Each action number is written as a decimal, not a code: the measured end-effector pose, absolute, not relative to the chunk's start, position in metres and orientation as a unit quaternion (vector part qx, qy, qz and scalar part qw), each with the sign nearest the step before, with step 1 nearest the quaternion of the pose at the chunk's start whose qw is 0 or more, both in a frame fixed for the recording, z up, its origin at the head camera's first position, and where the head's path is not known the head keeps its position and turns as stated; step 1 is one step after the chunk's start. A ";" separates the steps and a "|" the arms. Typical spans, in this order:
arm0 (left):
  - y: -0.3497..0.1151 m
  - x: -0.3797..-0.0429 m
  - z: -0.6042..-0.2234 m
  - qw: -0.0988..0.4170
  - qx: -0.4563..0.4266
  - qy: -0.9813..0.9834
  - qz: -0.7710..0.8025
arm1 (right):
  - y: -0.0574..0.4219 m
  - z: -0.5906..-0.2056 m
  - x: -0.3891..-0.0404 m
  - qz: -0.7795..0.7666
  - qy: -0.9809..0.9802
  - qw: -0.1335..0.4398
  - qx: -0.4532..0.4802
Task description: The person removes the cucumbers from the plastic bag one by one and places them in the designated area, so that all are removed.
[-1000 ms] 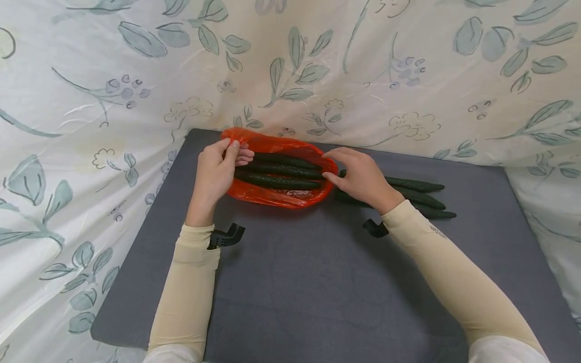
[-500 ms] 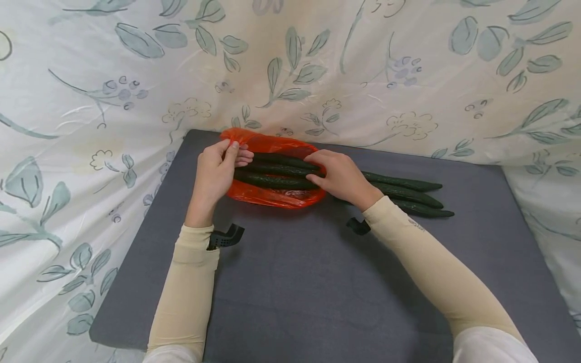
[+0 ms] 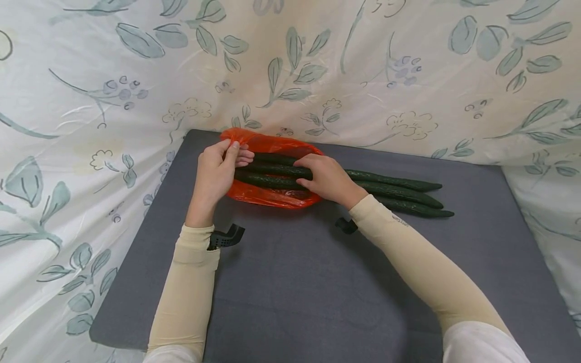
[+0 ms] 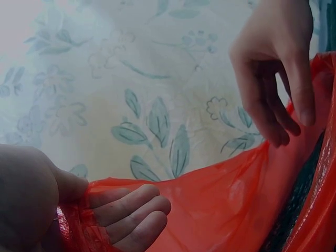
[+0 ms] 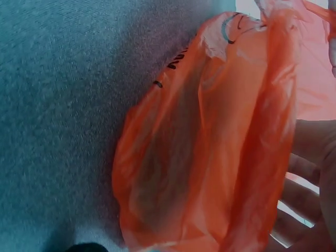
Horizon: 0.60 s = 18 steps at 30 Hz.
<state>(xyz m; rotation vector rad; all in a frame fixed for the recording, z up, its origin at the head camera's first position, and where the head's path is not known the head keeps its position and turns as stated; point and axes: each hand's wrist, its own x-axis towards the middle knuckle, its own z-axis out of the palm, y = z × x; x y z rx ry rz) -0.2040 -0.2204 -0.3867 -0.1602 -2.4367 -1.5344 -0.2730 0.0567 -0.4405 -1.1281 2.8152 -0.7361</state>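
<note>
Leaf-patterned sheeting (image 3: 272, 45) hangs behind a grey table (image 3: 290, 282).

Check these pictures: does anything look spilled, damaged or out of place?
Nothing stands out: the long dark-green cucumbers in the red plastic bag show no damage, and three more lie side by side on the grey tabletop.

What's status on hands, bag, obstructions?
Left hand pinching red bag. Right hand over bag's mouth, no grip seen. Three cucumbers visible inside, three more outside on table. Right hand partly blocks view.
</note>
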 end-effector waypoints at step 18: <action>-0.219 -0.203 -0.384 0.123 -0.055 -0.839 -0.528 | 0.043 -0.456 -0.273 -0.230 0.905 0.035 -0.356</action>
